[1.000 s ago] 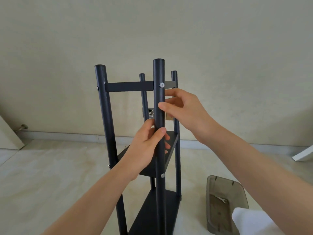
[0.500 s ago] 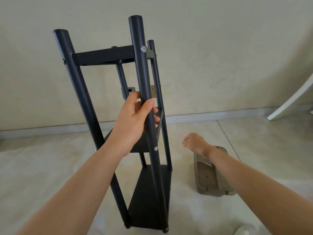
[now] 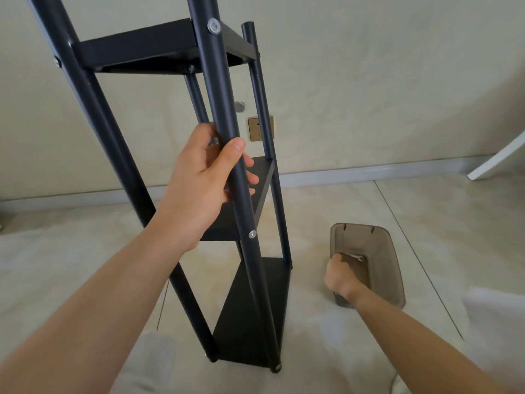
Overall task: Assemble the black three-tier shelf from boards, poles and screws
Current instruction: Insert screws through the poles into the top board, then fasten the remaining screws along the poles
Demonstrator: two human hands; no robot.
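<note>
The black three-tier shelf (image 3: 136,49) stands upright on the floor, with top, middle (image 3: 260,180) and bottom boards (image 3: 250,322) screwed between the poles. Silver screws (image 3: 213,26) show on the front pole (image 3: 221,95). My left hand (image 3: 204,180) grips that front pole just above the middle board. My right hand (image 3: 339,273) is down inside a brown translucent tray (image 3: 395,268), right of the shelf. Its fingers curl over one end of a small silver wrench (image 3: 355,256).
A beige wall with a socket plate (image 3: 260,128) is right behind the shelf. A white slanted leg (image 3: 495,157) stands at the far right. White cloth (image 3: 497,322) lies on the floor at the lower right, pale tiled floor (image 3: 341,200) all around.
My right hand left the front pole and dropped to the right into the tray, onto the wrench. My left hand kept its grip on the pole. My view tilted down and came closer.
</note>
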